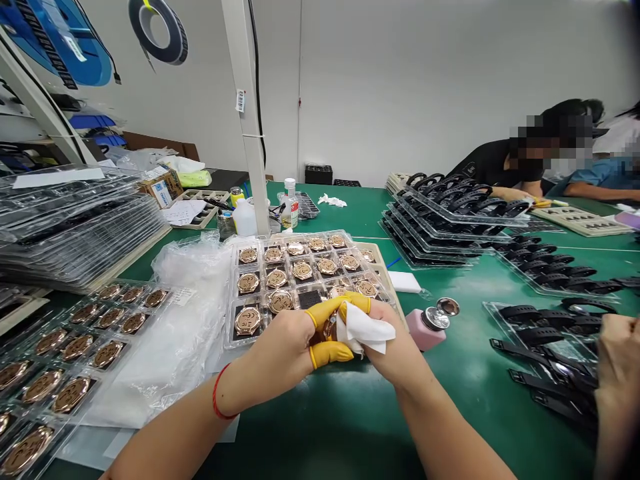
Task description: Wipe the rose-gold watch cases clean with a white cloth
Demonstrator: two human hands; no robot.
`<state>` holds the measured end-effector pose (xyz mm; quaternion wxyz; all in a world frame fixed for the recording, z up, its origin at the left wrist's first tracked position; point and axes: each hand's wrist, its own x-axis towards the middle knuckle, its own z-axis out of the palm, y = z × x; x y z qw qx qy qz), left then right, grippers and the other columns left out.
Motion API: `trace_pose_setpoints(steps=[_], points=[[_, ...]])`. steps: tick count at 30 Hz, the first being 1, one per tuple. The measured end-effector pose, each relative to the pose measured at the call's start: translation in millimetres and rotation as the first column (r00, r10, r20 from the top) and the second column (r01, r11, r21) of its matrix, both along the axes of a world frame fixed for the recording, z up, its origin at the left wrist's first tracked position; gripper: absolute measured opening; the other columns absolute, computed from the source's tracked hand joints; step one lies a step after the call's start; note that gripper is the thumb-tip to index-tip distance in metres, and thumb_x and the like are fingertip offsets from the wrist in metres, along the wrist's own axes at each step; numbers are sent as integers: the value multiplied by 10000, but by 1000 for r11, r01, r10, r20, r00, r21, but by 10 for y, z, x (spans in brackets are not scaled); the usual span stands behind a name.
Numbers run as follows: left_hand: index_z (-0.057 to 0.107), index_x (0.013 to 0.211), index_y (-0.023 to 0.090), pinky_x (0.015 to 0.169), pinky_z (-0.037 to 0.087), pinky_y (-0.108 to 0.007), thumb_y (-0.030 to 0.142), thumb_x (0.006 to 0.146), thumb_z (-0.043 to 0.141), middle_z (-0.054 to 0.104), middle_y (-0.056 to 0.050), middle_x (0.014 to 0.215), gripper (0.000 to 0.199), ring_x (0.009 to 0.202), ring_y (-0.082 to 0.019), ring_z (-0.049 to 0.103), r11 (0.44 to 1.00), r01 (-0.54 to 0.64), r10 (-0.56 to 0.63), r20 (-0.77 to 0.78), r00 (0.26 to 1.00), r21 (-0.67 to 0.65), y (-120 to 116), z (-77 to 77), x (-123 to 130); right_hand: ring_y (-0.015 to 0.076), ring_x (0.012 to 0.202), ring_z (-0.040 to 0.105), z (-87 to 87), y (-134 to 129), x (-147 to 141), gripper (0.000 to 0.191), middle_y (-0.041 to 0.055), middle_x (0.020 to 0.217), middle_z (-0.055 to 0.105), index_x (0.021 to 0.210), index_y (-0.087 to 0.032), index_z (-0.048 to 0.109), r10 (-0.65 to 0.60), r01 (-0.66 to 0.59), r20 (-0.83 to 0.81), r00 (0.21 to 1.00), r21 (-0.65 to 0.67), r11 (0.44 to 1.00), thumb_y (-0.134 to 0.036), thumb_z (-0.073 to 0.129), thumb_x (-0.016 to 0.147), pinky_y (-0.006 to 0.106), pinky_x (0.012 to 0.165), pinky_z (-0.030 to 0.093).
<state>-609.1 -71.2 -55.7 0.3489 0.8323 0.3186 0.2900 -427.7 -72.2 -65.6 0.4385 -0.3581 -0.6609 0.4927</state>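
My left hand (295,337), with yellow finger cots on its fingertips, grips a rose-gold watch case (330,327) by its edge. Folded over the case's right side is a white cloth (367,330), pinched in my right hand (395,343), which also has yellow finger cots. The fingers and the cloth hide most of the case. Right behind my hands lies a clear plastic tray (231,300) of similar cases, backs up, with one compartment showing only black. A pink pump bottle (421,330) with a metal top stands to the right of my right hand.
More watch cases fill a clear tray (75,413) at left, beside crumpled plastic film (165,360). Stacked trays (85,233) rise behind. A white post (247,113) stands at the table's middle. Black straps (545,333) in trays and a co-worker's hand (620,353) are at right.
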Motion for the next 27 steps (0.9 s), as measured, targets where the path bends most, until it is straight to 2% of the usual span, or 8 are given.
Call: trace_pose_setpoints(steps=[5,11,15,17,19,21,24,27], points=[[522,1351,260,648,461,-197,416,909,593,685,-23,992,474,718,-123,562,984,75,-39,215,976,-163,12,41,-19,113,634,413,5,-4,61,194,-19,693,488,676,-187,491,21,-20,20,1000,-51,998,-246,618,811,240,586,353],[569,1305,259,580,442,-136,352,893,641,650,-10,864,428,638,-68,513,902,222,-57,406,912,-371,24,55,-43,124,633,379,33,-51,110,268,-7,706,474,667,-197,478,94,-95,-23,995,-93,991,-346,589,859,261,589,327],[565,1299,236,535,439,-126,372,884,648,638,-15,840,444,631,-72,540,869,242,-25,450,893,-432,36,47,-43,120,615,364,72,-52,91,325,-10,678,453,663,-193,492,103,-108,-55,993,-99,989,-431,607,852,264,579,311],[564,1293,226,523,432,-124,364,888,642,640,-13,819,434,617,-71,545,881,213,-6,439,898,-423,31,47,-46,104,567,322,84,-30,85,392,-27,613,416,617,-192,459,47,-58,-87,995,-127,990,-471,629,834,254,538,277],[561,1291,212,524,432,-128,368,888,638,641,-9,787,439,608,-73,541,902,171,13,422,907,-396,20,51,-53,90,518,268,101,-8,94,421,-48,548,372,605,-195,441,-67,44,-145,987,-161,986,-493,632,833,244,494,229],[559,1292,198,539,441,-138,378,883,638,639,-3,749,454,608,-80,537,924,119,34,389,921,-364,9,54,-58,89,499,264,126,-4,114,392,-55,522,378,641,-197,484,-155,119,-207,966,-173,978,-502,612,852,237,474,229],[558,1294,192,564,460,-157,370,883,631,647,1,721,454,624,-100,553,955,36,62,317,946,-294,3,54,-57,96,556,394,148,-46,123,271,-27,624,515,761,-201,606,-148,115,-269,952,-136,984,-455,669,830,223,518,344],[544,1317,218,655,500,-192,361,909,591,685,-15,808,435,737,-138,622,986,-16,57,243,968,-165,-1,50,-50,106,678,534,127,-97,66,171,-9,767,624,861,-232,682,-126,90,-340,932,-118,989,-354,760,769,220,655,461]])
